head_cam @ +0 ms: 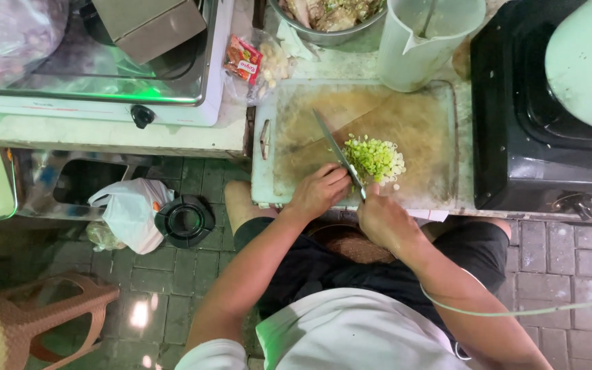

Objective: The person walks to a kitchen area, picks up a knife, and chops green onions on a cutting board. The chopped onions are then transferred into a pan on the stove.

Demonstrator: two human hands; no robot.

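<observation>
A: Start at your left. What's your left hand (pixel 318 192) doing?

B: Your grip is clamped on the knife (pixel 337 152) handle, blade slanting up and away across the cutting board (pixel 433 123), likely so the edge can rock down beside the pile.

A: And the chopped green onions (pixel 374 159)?

B: They lie heaped near the board's middle, just right of the blade and touching it, so the cut bits stay gathered.

A: Your right hand (pixel 386 223)?

B: It sits at the board's near edge, just below the pile, fingers curled toward the blade; whether they pinch anything, you can't tell from here.

A: Further right?

B: A white jug (pixel 423 41) on the tabletop, then a black stove (pixel 536 137).
</observation>
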